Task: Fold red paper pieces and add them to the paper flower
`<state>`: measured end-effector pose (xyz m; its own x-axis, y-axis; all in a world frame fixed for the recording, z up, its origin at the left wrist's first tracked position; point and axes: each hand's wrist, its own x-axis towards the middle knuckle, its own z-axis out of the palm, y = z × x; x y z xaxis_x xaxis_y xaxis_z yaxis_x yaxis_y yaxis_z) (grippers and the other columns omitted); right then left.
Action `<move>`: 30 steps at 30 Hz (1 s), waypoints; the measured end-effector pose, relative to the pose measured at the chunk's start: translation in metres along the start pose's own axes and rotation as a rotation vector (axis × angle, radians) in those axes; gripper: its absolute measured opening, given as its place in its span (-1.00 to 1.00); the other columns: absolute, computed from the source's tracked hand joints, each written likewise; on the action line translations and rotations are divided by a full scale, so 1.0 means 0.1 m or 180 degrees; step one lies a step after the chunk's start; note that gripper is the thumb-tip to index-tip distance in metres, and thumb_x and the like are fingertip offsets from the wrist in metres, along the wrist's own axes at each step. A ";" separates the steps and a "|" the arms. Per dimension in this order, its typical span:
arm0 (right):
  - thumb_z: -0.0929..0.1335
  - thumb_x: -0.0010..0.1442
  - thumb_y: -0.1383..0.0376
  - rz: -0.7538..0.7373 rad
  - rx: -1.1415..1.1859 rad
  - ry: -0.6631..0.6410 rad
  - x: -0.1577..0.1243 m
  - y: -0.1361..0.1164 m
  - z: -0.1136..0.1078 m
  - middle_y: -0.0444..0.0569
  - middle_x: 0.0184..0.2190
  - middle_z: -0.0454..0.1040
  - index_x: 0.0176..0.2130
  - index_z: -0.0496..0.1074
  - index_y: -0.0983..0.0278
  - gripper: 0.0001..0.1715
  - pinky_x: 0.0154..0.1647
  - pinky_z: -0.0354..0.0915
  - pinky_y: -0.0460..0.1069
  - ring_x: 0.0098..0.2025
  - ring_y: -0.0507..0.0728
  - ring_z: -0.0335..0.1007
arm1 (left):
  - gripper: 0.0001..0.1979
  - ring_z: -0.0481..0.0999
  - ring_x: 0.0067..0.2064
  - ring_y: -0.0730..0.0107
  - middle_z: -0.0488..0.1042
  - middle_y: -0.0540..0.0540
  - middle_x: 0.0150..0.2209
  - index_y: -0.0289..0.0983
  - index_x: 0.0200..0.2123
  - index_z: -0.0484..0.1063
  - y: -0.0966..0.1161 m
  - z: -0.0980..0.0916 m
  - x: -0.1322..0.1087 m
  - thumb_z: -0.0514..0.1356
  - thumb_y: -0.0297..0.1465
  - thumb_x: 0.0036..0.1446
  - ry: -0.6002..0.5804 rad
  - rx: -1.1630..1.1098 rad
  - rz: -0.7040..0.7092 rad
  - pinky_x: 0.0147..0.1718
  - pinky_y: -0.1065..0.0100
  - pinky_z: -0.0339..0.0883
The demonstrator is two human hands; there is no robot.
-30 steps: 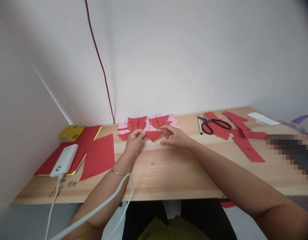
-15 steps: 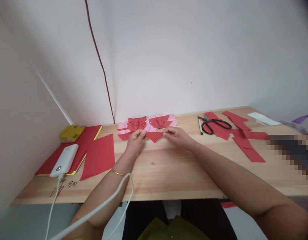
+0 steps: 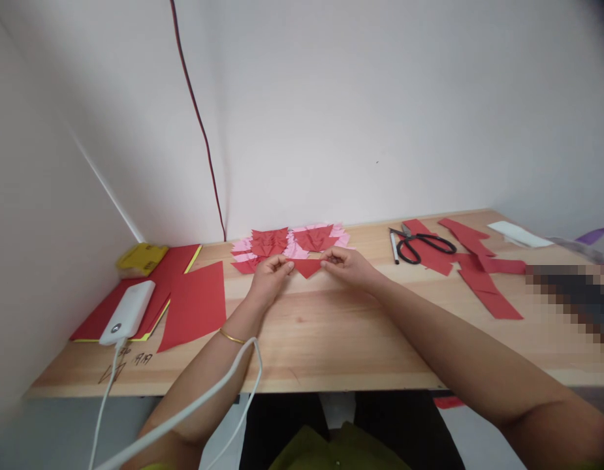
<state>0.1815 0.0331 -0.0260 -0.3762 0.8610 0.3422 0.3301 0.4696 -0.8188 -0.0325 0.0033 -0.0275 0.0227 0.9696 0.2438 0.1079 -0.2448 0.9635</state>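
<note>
A small red paper triangle [image 3: 306, 267], point downward, is held between both hands over the wooden table. My left hand [image 3: 272, 277] pinches its left corner with thumb and forefinger. Its right corner is pinched by my right hand [image 3: 348, 264]. Just behind the hands lie stacks of folded red paper triangles [image 3: 270, 242] and folded pink paper pieces [image 3: 298, 248]. Whether the triangle has several layers I cannot tell.
To the left are red paper sheets [image 3: 196, 307], a white power bank [image 3: 130, 313] with a cable, and a yellow packet [image 3: 142, 260]. Black-handled scissors [image 3: 424, 245], a pen [image 3: 394, 248] and red paper strips [image 3: 488, 287] lie on the right.
My left fingers have shifted slightly at the triangle's left corner, with the thumb now further in. The whole view has moved a little; the other things lie as before.
</note>
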 end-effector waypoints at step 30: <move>0.30 0.09 0.35 -0.0985 -0.0837 0.0139 -0.03 -0.13 0.00 -0.07 -0.51 0.48 -0.45 0.44 0.29 -0.87 -0.41 0.15 -0.09 -0.45 0.03 0.32 | -0.82 0.36 -0.41 0.46 0.39 0.01 -0.50 -0.29 -0.48 0.38 0.18 0.06 -0.08 0.11 -0.33 0.11 -0.0084 0.0971 0.0480 -0.35 0.42 0.21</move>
<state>0.1779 0.0248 -0.0165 -0.4572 0.6761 0.5778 0.4193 0.7368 -0.5304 -0.0249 -0.0085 -0.0128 0.0862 0.9233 0.3744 0.3936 -0.3768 0.8385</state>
